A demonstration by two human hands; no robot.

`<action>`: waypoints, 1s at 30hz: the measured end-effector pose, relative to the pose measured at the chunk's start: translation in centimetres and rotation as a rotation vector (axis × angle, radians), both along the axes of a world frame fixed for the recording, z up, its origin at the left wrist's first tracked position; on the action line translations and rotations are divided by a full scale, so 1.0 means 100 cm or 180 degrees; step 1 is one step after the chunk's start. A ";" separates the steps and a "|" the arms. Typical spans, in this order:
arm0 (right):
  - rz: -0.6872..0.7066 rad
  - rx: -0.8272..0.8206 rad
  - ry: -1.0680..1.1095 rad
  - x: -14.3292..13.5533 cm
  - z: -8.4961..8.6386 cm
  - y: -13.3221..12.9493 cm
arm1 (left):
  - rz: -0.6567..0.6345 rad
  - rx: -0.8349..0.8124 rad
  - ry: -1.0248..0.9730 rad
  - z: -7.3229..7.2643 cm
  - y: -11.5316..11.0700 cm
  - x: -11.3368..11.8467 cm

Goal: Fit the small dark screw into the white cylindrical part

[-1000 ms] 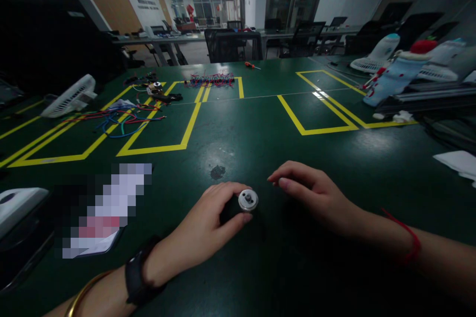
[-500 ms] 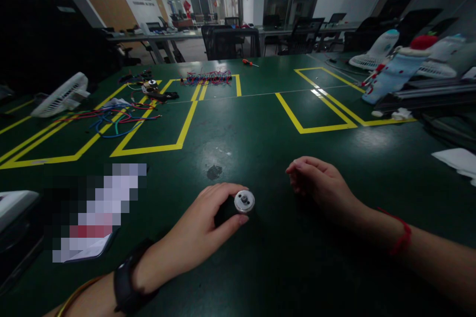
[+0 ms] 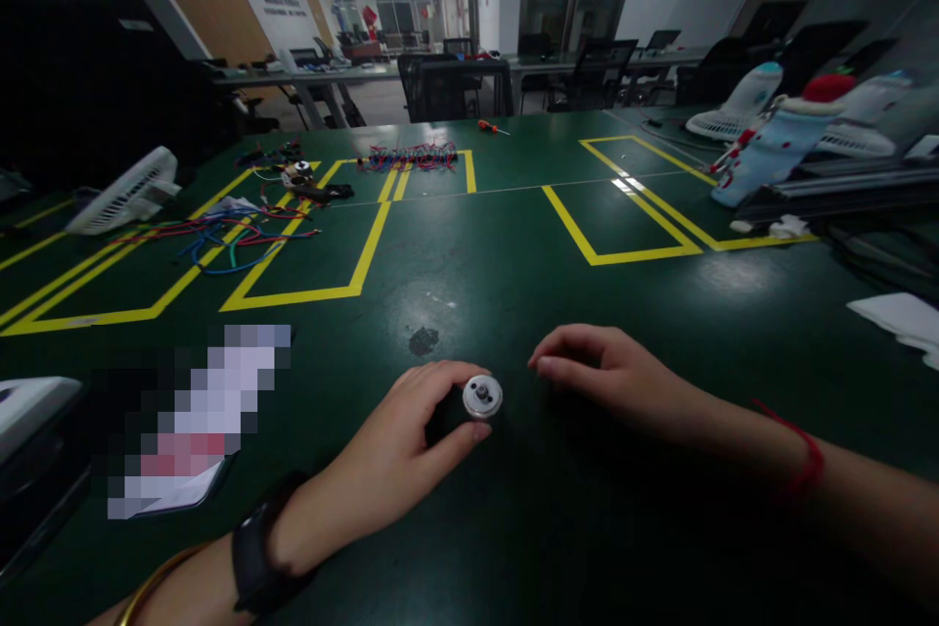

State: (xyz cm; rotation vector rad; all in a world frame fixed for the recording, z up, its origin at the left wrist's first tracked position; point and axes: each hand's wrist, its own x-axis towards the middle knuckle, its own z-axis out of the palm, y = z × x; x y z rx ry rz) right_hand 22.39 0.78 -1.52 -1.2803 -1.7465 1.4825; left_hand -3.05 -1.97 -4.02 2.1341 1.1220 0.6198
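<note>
Where the near part of the tabletop [image 3: 506,264] lies between the two forearms, the left hand [image 3: 396,435] has its grip closed around a metal cylinder [image 3: 482,396] — the thumb on its near side, the fingers on its far side. The cylinder's round, silvery face points up toward the camera, showing a small central stub and dark holes; its lower part is hidden, so whether its base meets the tabletop is unclear. The right hand [image 3: 616,367] is just beside it, apart from the cylinder, with its fingers bent and thumb near the fingertips; whether that grip has anything small in it cannot be made out.

A dark watch [image 3: 256,553] circles the left wrist, and a red cord [image 3: 811,460] the right. Left of the left hand lies a flat item [image 3: 195,421] masked by coarse blocks. Farther off, beyond the hands, are yellow tape [image 3: 300,297] outlines, a heap of red and blue wires [image 3: 415,156] and — near the far edge — an orange-handled screwdriver [image 3: 488,126].
</note>
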 end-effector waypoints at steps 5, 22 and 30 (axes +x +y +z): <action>0.0775 0.1202 -0.0800 -0.023 0.025 -0.003 | -0.0040 -0.0026 -0.0011 0.001 0.000 0.000; 0.0632 0.1467 -0.0987 0.000 -0.007 -0.010 | -0.0025 -0.0012 -0.0009 0.001 0.000 0.001; 0.0699 0.1723 -0.1085 0.001 -0.022 -0.015 | 0.0010 -0.0033 0.0034 0.000 -0.001 0.000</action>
